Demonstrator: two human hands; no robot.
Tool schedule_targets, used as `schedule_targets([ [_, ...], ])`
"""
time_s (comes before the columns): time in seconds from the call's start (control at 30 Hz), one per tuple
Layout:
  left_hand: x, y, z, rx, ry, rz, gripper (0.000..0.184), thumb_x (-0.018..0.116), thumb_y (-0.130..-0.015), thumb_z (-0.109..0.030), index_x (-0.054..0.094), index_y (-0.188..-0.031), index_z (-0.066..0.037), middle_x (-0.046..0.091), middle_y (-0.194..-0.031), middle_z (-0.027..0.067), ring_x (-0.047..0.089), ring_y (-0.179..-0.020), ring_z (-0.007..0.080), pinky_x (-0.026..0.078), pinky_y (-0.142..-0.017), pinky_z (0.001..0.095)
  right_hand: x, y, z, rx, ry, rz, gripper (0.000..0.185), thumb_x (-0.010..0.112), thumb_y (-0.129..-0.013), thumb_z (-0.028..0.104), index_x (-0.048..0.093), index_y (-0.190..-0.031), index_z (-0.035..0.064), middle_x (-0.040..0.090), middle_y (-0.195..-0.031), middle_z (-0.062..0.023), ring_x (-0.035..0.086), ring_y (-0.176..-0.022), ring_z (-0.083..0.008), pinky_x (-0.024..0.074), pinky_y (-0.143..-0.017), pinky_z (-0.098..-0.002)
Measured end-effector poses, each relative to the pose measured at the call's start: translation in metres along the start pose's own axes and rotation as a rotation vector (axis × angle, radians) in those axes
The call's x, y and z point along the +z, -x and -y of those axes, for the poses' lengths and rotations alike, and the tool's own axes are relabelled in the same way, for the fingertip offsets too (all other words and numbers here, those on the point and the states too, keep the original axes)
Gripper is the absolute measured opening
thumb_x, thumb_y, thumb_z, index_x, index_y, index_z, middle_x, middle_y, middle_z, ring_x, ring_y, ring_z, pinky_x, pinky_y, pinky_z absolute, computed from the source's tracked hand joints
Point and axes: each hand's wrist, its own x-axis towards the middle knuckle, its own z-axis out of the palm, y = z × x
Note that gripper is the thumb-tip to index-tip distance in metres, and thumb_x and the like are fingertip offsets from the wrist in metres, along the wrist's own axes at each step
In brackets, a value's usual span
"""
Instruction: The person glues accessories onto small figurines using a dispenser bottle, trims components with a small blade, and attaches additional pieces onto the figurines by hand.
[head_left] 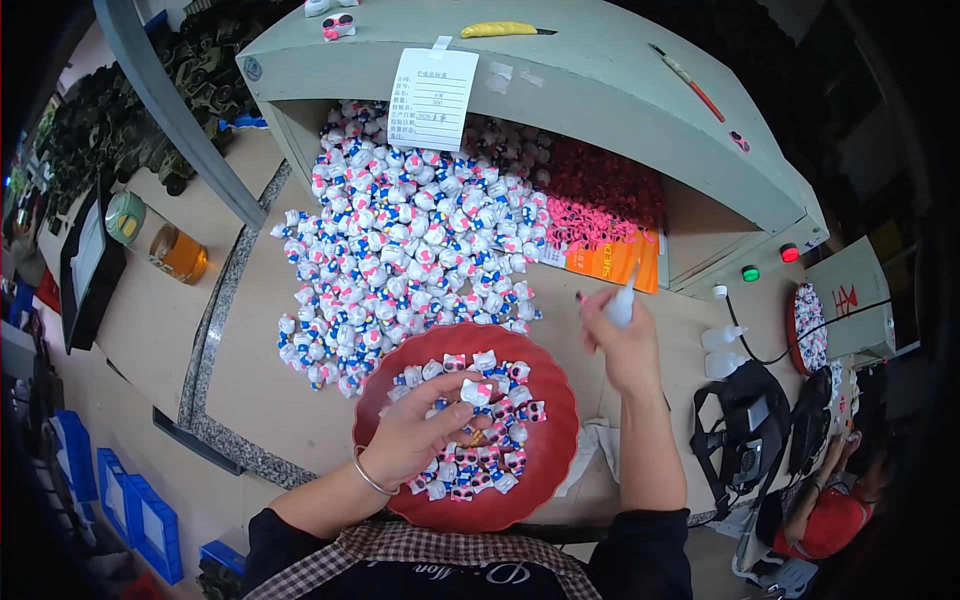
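My left hand (425,425) is closed on a small white cat figurine (476,393) with a pink bow, held above the red bowl (547,470). In the bowl lie more figurines, several of them wearing pink-framed dark glasses. My right hand (625,345) grips a small white squeeze bottle (621,306) with its pointed nozzle upward. A tiny pink piece (581,297) shows at its fingertips; I cannot make out its shape. Behind the bowl spreads a large heap of white and blue figurines (410,240). To its right is a pile of small pink glasses (590,215).
A grey cabinet (590,70) arches over the heaps, with a paper label (432,100), yellow knife (505,30) and red-handled tool (695,88). Right: white bottles (722,350), a black bag (745,430), another person (835,510). Left: a jar of amber liquid (178,254).
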Motion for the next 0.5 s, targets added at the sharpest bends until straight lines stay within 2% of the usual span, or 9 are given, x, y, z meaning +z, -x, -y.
schedule_targets([
  [0.1,0.005,0.002,-0.002,0.011,-0.102,0.085,0.035,0.052,-0.087,-0.009,0.044,-0.122,-0.005,0.054,-0.098,0.0063,0.059,-0.094,0.0184,0.050,-0.075,0.0249,0.023,0.066,0.001,0.106,-0.188,0.219,0.007,0.059,-0.079,0.003,0.053,-0.083,0.0037,0.055,-0.070,-0.0011,0.050,-0.054,-0.0073,0.0401,-0.047,-0.0210],
  [0.2,0.003,0.007,0.002,0.004,-0.192,0.122,0.033,0.052,-0.087,-0.008,0.046,-0.119,-0.005,0.055,-0.096,0.0068,0.060,-0.089,0.0156,0.050,-0.072,0.0231,0.041,0.088,-0.017,-0.002,-0.090,0.238,0.007,0.059,-0.080,0.003,0.053,-0.084,0.0041,0.054,-0.069,0.0003,0.049,-0.054,-0.0056,0.0400,-0.048,-0.0203],
  [0.3,0.005,0.008,0.001,0.066,-0.259,0.142,0.033,0.053,-0.086,-0.007,0.047,-0.119,-0.005,0.056,-0.092,0.0060,0.060,-0.088,0.0145,0.050,-0.069,0.0218,0.046,0.091,-0.014,0.055,-0.080,0.174,0.008,0.060,-0.082,0.006,0.053,-0.086,0.0046,0.054,-0.066,0.0014,0.048,-0.053,-0.0042,0.0399,-0.047,-0.0197],
  [0.5,0.006,0.008,0.000,0.073,-0.232,0.140,0.032,0.053,-0.086,-0.007,0.048,-0.118,-0.005,0.054,-0.088,0.0046,0.060,-0.088,0.0142,0.051,-0.069,0.0215,0.043,0.087,-0.023,0.159,-0.199,0.196,0.011,0.060,-0.083,0.011,0.052,-0.086,0.0041,0.053,-0.066,0.0010,0.048,-0.053,-0.0043,0.0390,-0.046,-0.0194],
])
